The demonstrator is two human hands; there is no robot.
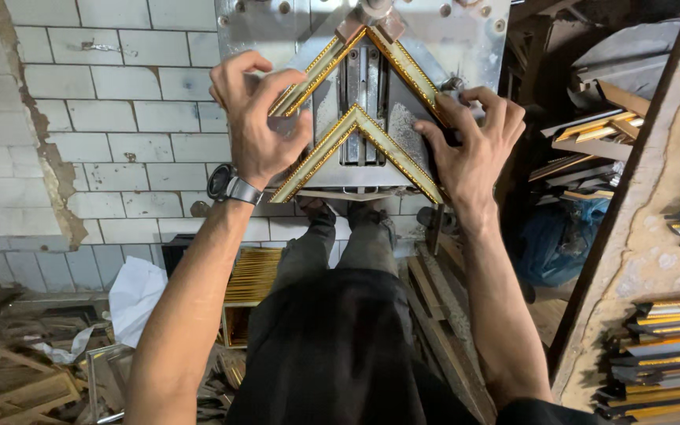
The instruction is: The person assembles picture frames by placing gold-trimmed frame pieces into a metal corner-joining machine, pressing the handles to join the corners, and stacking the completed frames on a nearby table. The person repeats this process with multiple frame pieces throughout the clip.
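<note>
A gold-edged picture frame (356,126) lies corner-up on the metal plate of a frame-joining machine (466,31); two mitred mouldings meet at the top under its clamp head. My left hand (257,118) presses down on the left moulding, a watch on its wrist. My right hand (474,145) presses flat on the right moulding. A second inner gold edge forms a smaller V shape between my hands.
A white tiled wall (104,118) is on the left. Stacks of gold and dark moulding offcuts (592,134) sit on shelves at right, more at lower right (670,354). Wooden frames and white paper (131,295) clutter the floor. My legs stand below the machine.
</note>
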